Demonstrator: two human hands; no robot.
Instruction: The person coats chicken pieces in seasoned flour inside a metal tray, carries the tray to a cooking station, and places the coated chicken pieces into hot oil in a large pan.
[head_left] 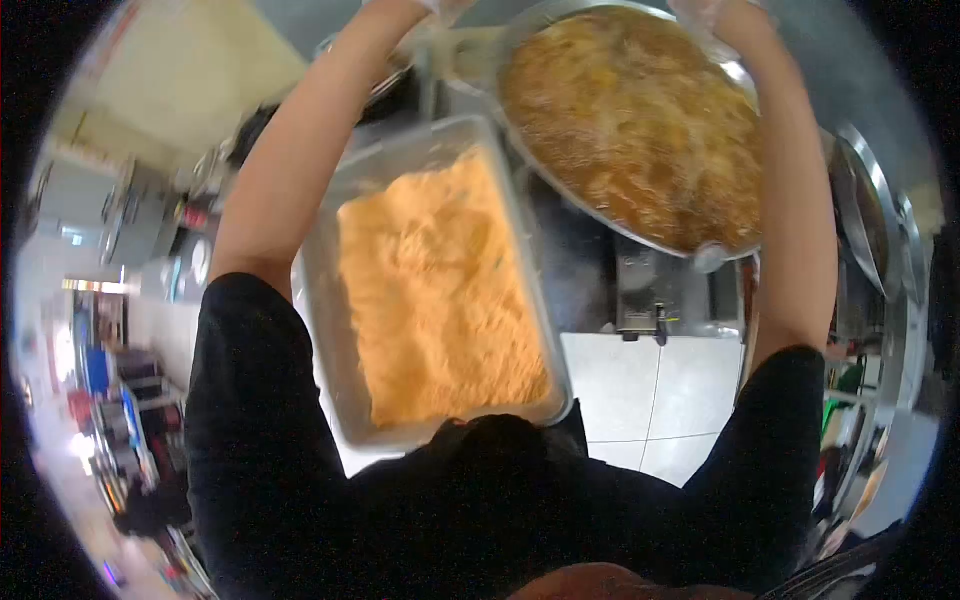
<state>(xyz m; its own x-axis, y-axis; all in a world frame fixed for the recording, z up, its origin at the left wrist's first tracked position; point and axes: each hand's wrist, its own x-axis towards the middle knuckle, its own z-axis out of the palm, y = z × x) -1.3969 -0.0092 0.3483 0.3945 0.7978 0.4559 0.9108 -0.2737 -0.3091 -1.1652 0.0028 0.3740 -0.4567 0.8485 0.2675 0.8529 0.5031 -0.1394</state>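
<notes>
A wide metal pan (560,185) full of bubbling brown oil (640,120) with pale yellowish foam fills the upper right. My right hand (705,14), in a thin clear glove, is at the top edge by the pan's far rim; its fingers are cut off. My left hand (447,8), gloved too, shows only in part at the top edge, left of the pan. Whether either one holds anything is out of sight. Below my left forearm sits a grey plastic tub (335,330) holding a thick layer of orange powdery coating (440,290), lumpy in places.
A stove front with a metal control box (640,290) is under the pan. White floor tiles (610,385) show below it. Another metal pan or lid (865,210) stands at the right. A dark pan (390,95) lies behind my left forearm. Shelves and furniture line the left.
</notes>
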